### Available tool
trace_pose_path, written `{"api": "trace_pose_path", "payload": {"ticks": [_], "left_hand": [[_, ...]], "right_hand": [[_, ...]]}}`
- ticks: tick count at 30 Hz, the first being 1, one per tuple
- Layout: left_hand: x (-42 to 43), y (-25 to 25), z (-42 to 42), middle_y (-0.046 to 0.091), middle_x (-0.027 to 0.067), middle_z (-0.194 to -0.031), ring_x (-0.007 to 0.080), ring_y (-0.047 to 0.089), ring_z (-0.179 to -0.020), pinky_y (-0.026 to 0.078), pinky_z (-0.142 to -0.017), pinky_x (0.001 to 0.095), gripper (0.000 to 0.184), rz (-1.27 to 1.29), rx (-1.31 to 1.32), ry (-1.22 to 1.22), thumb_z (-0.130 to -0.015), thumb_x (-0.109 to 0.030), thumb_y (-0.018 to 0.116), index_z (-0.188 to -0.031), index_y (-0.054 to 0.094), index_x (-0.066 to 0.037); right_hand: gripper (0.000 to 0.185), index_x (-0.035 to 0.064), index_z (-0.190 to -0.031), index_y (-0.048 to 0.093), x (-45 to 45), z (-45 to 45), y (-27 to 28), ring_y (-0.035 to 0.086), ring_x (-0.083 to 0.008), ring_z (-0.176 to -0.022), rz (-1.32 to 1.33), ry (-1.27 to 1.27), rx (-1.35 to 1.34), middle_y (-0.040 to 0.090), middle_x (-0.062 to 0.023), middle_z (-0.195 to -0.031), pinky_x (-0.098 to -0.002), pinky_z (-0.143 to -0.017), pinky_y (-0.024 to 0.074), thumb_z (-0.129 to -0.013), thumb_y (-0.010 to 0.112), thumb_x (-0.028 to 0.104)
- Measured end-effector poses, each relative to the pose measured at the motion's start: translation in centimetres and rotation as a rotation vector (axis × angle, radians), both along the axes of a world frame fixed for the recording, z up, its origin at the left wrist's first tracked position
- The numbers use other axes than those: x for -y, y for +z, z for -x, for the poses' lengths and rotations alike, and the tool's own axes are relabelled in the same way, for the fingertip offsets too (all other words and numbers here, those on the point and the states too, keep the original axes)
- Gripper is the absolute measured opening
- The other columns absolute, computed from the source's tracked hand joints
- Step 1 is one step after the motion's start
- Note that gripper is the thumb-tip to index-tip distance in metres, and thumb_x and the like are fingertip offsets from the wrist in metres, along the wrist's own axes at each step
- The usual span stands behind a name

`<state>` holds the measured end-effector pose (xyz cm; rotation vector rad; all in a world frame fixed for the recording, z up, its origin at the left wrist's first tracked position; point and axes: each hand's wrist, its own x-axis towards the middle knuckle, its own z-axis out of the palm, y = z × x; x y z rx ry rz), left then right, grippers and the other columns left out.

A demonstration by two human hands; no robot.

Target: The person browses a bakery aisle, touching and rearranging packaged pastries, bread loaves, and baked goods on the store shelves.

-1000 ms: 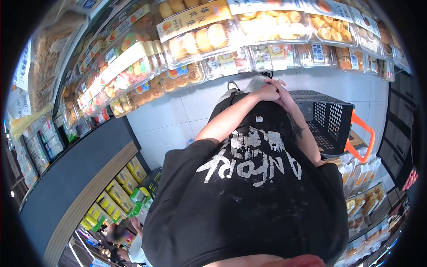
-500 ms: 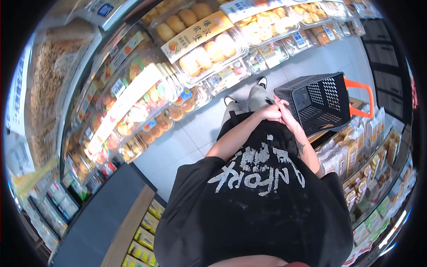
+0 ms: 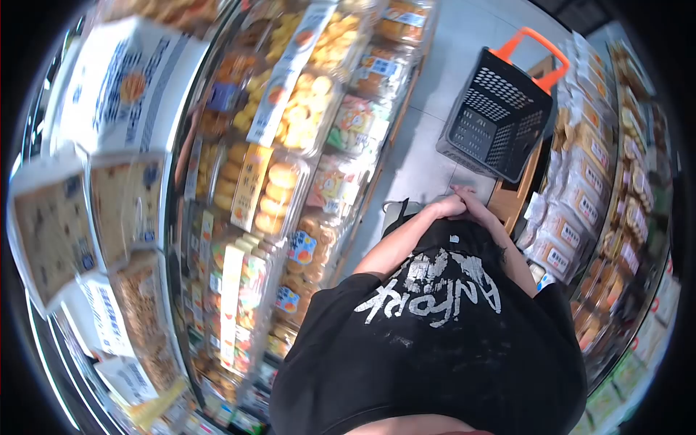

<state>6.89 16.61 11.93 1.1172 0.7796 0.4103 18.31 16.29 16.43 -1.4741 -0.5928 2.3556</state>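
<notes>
My left hand [image 3: 450, 207] and my right hand [image 3: 472, 201] meet low in front of my body, below the printed black shirt [image 3: 435, 341]. Both look closed and pressed together, fingers overlapping. Whatever lies between them, if anything, is hidden. Just beyond the hands is a black shopping basket [image 3: 500, 109] with perforated walls, its inside bare. Its orange handle [image 3: 535, 45] is at the far end, away from my fingers. In the image the basket's near corner comes close to my right hand, but I see no grip on it.
To the left, a display holds clear boxes of round buns [image 3: 278, 190], yellow biscuits [image 3: 312, 101] and other baked goods. Large bags [image 3: 130, 87] stand farther left. Packaged goods [image 3: 562, 232] line the shelves on the right. A tiled floor [image 3: 413, 138] runs between.
My view has turned, so the left display now runs lengthwise along the aisle. The basket appears farther up the view, with its handle at the top. My hands remain together.
</notes>
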Motion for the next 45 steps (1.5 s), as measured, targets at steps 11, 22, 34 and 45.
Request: {"api": "trace_pose_path", "payload": {"ticks": [11,22,34,45], "left_hand": [[-0.3,4.2,-15.3,0.048,0.0146,-0.102,0.0232,0.049,-0.097,0.042,-0.080,0.0319,0.050,0.237,-0.026,-0.593,-0.075,0.002,0.044,-0.123,0.033,-0.008],[1.7,7.5,-30.0,0.047,0.0089,-0.094,0.0197,0.048,-0.090,0.041,-0.078,0.0320,0.049,-0.127,0.028,-0.983,-0.077,0.001,0.047,-0.121,0.033,-0.013],[-0.2,19.3,-38.3,0.040,0.0103,-0.107,0.0173,0.052,-0.093,0.043,-0.076,0.0268,0.056,-0.516,0.190,-0.878,-0.076,0.005,0.048,-0.127,0.028,-0.006],[-8.1,17.1,-47.1,0.046,0.0073,-0.101,0.0143,0.054,-0.084,0.044,-0.074,0.0263,0.052,-0.103,0.146,-0.878,-0.076,0.006,0.046,-0.123,0.028,-0.008]], "right_hand": [[0.063,0.0037,-0.127,0.030,7.6,-14.0,-0.5,0.053,-0.0216,-0.096,-0.266,-0.603,-0.005,0.045,-0.0172,-0.114,-0.0333,-0.069,0.0497,-0.084,0.045,0.048],[0.056,-0.0030,-0.124,0.035,12.0,-23.5,1.1,0.038,-0.0325,-0.116,-0.532,-1.023,0.574,0.041,-0.0222,-0.123,-0.0344,-0.098,0.0273,-0.086,0.045,0.037],[0.051,-0.0004,-0.125,0.033,12.6,-28.0,15.2,0.054,-0.0183,-0.081,-0.704,-1.348,1.057,0.048,-0.0140,-0.110,-0.0298,-0.074,0.0441,-0.081,0.054,0.012],[0.035,0.0027,-0.113,0.047,12.9,-32.2,16.8,0.055,-0.0151,-0.071,-0.403,-1.451,1.448,0.054,-0.0094,-0.093,-0.0269,-0.067,0.0447,-0.079,0.057,0.006]]}}
